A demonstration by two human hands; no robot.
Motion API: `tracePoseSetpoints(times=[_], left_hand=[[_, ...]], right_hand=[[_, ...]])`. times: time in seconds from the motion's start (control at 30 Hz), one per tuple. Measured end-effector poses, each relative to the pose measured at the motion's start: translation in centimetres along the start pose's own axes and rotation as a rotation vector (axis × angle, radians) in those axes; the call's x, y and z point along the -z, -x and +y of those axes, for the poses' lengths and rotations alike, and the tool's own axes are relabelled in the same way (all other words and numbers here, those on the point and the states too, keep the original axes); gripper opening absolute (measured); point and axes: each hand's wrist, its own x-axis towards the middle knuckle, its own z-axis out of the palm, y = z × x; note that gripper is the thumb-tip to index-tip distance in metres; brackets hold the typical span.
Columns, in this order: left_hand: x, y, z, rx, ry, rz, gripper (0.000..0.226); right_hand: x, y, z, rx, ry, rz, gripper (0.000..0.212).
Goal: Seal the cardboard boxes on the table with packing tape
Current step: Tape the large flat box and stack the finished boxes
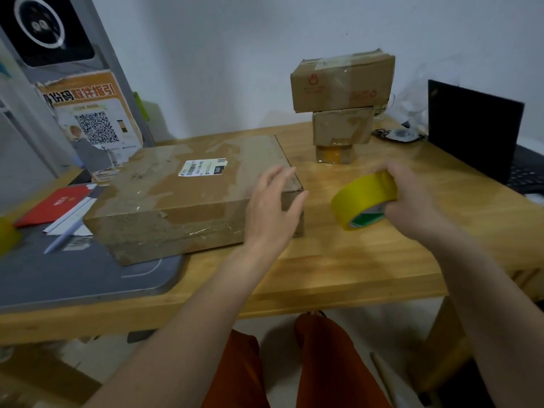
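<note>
1. A wide, flat cardboard box lies on the wooden table, its left end resting on a grey mat. Its top is scuffed, shiny with clear tape, and carries a white shipping label.
2. Three smaller boxes stand stacked near the wall, the largest on top.
3. The left hand is flat against the big box's right near corner, fingers spread and loose, gripping nothing.
4. The right hand holds a roll of yellow tape just above the table right of the box, fingers curled over its rim.
5. I cannot make out the tape's loose end, and the label's print is too blurred to read.
</note>
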Motion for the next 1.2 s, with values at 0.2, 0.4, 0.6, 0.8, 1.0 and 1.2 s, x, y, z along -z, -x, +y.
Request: tracePoseSetpoints(times=[0.2,0.4,0.6,0.8,1.0,1.2], left_hand=[[-1.3,1.6,3.6,0.357,0.42,-0.119,0.067],[-1.9,2.8,3.5,0.8,0.969,-0.189,0.038],[-1.5,3.3,3.2,0.649,0.689,-0.191,0.056],[-1.6,4.9,3.5,0.278,0.217,-0.146,0.065],[-1.6,5.4,2.0,0.194,0.228,-0.094,0.058],[-0.7,4.6,-0.7,0.735,0.859,-0.239,0.113]], right_hand=[[-1.5,1.7,-1.7,0.109,-0.166,0.023,0.06],[-3.7,4.2,-3.2,0.129,-0.232,0.064,0.062],[-6.2,4.9,-4.1,0.103,-0.051,0.158,0.058],[-7.9,5.2,-5.2,0.061,0.082,0.119,0.054],[-8.4,6.3,-6.0,0.105,0.086,0.074,0.041],[-8.3,6.2,-5.9,-0.029,-0.163,-0.034,0.046]])
